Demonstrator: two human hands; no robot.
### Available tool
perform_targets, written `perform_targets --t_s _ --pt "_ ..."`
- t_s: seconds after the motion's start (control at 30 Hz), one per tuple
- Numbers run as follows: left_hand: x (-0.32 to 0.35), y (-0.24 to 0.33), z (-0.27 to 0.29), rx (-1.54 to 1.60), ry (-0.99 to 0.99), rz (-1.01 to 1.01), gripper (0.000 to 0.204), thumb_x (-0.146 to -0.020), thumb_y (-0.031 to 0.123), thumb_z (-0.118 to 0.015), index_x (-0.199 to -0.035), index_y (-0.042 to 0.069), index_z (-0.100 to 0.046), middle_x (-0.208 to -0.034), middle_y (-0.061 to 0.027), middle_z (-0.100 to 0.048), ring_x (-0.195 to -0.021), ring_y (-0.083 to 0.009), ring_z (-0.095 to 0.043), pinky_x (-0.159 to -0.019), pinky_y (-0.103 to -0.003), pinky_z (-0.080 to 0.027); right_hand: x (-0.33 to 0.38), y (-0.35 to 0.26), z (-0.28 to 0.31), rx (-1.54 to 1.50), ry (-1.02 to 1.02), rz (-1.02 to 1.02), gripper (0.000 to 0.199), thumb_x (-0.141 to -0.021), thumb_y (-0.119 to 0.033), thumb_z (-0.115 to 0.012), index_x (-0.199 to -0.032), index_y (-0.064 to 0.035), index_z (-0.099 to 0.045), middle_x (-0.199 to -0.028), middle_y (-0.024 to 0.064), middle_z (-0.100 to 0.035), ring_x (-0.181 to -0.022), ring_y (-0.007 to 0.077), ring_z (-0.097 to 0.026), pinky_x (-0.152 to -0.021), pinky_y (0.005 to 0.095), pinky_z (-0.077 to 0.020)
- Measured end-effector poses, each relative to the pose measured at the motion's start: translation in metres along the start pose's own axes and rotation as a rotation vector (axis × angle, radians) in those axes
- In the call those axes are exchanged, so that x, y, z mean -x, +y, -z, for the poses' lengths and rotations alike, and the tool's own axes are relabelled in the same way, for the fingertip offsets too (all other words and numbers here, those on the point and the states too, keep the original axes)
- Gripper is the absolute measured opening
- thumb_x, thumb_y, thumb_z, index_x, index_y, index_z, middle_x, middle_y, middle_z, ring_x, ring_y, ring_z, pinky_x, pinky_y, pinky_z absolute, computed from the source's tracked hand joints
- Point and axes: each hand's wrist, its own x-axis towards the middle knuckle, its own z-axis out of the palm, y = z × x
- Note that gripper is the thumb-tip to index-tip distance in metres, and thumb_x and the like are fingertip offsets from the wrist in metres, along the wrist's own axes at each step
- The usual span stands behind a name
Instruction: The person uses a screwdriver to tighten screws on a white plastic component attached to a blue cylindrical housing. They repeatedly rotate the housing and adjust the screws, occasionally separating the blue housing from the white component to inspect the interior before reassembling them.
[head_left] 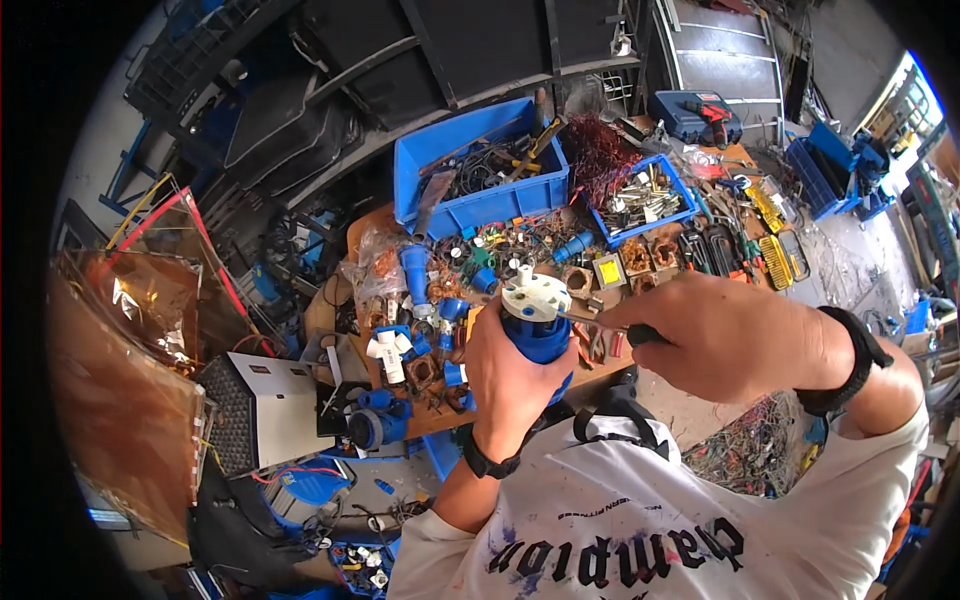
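Your left hand (510,375) grips the blue plug (537,318) upright, just above the near edge of the cluttered bench (440,415); your right hand (730,340) is clenched around a screwdriver (600,322), its tip touching the plug's white face; a blue bin (480,165) sits behind.

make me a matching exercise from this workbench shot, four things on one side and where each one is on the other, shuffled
Things:
1. blue plug with white face
2. screwdriver
3. big blue bin
4. red drill

Places:
A. in an open blue case, far right of the bench
B. gripped in the left hand
C. at the back of the bench, full of tools and wires
D. held in the right hand, tip at the plug

Pairs: 1-B, 2-D, 3-C, 4-A
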Motion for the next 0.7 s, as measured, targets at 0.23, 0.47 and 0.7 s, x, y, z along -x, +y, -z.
perform_targets --t_s 0.23,0.47,0.7 --pt "-0.005 -0.013 -0.001 0.273 -0.074 0.199 0.076 -0.068 0.034 -0.091 -0.124 0.0 -0.052 -0.11 -0.018 -0.068 -0.099 -0.0305 -0.07 -0.087 -0.041 -0.055 -0.006 -0.011 -0.012 -0.068 0.079 -0.065 0.027 -0.084 -0.004 -0.057 -0.108 0.0064 -0.064 -0.086 0.03 -0.068 -0.086 0.0461 -0.068 -0.08 0.051 -0.0538" --pt "-0.013 -0.031 -0.005 0.639 -0.265 0.22 0.081 -0.068 0.029 -0.094 -0.13 0.003 -0.05 -0.114 -0.0098 -0.069 -0.103 -0.0189 -0.068 -0.093 -0.036 -0.052 -0.006 -0.007 -0.019 -0.099 0.12 -0.103 0.022 -0.084 -0.003 -0.059 -0.103 0.0066 -0.064 -0.082 0.0298 -0.067 -0.084 0.0466 -0.067 -0.078 0.0509 -0.0537" --pt "-0.023 -0.039 0.018 0.927 -0.578 0.313 0.088 -0.065 0.025 -0.097 -0.136 0.001 -0.051 -0.12 -0.0092 -0.068 -0.107 -0.0179 -0.066 -0.099 -0.035 -0.051 -0.005 -0.01 0.003 -0.131 0.031 -0.121 0.034 -0.091 -0.011 -0.06 -0.122 0.0024 -0.065 -0.091 0.0258 -0.07 -0.088 0.0421 -0.069 -0.079 0.0455 -0.0546"
